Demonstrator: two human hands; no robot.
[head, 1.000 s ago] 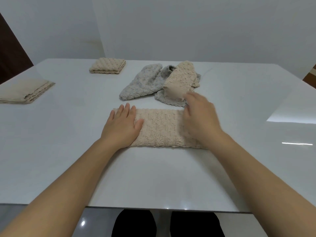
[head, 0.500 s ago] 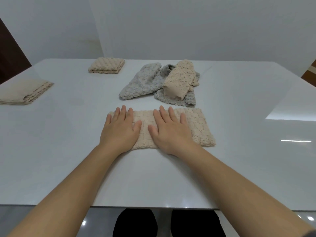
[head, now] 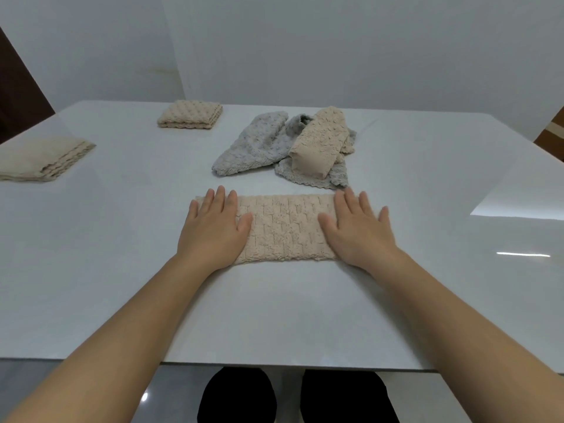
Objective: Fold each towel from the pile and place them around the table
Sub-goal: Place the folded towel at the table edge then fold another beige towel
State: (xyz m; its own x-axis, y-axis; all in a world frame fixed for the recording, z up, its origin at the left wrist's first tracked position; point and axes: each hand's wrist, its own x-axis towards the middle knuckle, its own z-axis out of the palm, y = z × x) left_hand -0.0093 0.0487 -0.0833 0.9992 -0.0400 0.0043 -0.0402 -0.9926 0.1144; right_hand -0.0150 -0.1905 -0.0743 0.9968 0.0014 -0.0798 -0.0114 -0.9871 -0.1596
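Note:
A beige textured towel [head: 285,228], folded into a long strip, lies flat on the white table [head: 122,270] in front of me. My left hand [head: 213,228] rests palm-down on its left end, fingers spread. My right hand [head: 358,230] lies flat on its right end, fingers spread too. Neither hand grips the cloth. Just beyond the strip sits the pile: two crumpled grey towels [head: 253,146] with a rolled beige towel [head: 320,141] on top.
One folded beige towel [head: 190,114] lies at the far left-centre of the table, and another folded beige towel [head: 42,160] sits near the left edge. The table's near edge runs just above my knees. White walls stand behind.
My right hand slid from the middle of the strip out to its right end, flat on the cloth. The left hand stayed on the left end.

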